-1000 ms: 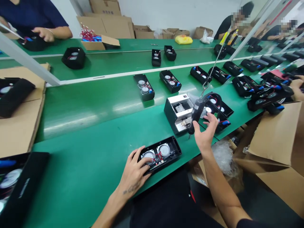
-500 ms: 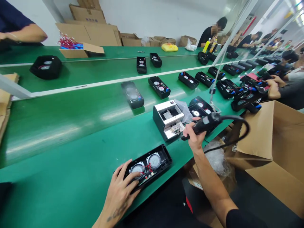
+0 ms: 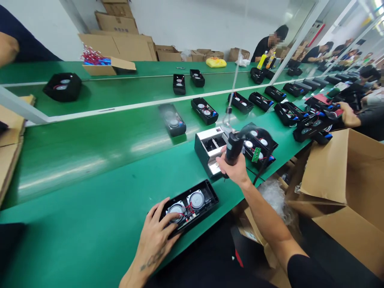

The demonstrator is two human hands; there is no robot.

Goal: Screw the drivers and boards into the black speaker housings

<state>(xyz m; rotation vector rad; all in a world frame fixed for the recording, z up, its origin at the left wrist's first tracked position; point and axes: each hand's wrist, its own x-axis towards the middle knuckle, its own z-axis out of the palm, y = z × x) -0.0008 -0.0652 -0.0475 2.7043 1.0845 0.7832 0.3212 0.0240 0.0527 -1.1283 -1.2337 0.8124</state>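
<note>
My left hand (image 3: 157,232) grips the near-left end of an open black speaker housing (image 3: 207,200), with fingertips over one of its two round silver drivers. Red wires and a small circuit board show inside, along the near edge. My right hand (image 3: 235,170) is closed around a black electric screwdriver (image 3: 234,147), held nearly upright, tip down, with a cable looping off to the right. Behind that hand stands a silver-and-black screw feeder (image 3: 207,162), partly hidden by it. The screwdriver's tip is hard to make out; it is apart from the housing.
More open housings (image 3: 256,138) lie to the right of the feeder, a green circuit board (image 3: 256,155) on them. Several housings (image 3: 204,111) sit along the green belt. A large cardboard box (image 3: 327,172) stands at right. Co-workers sit along the line; a box of wires (image 3: 99,69) is at the back.
My right hand has moved left, across the front of the screw feeder, and the screwdriver has swung from nearly level to upright. My left hand stays on the housing. The view has shifted slightly.
</note>
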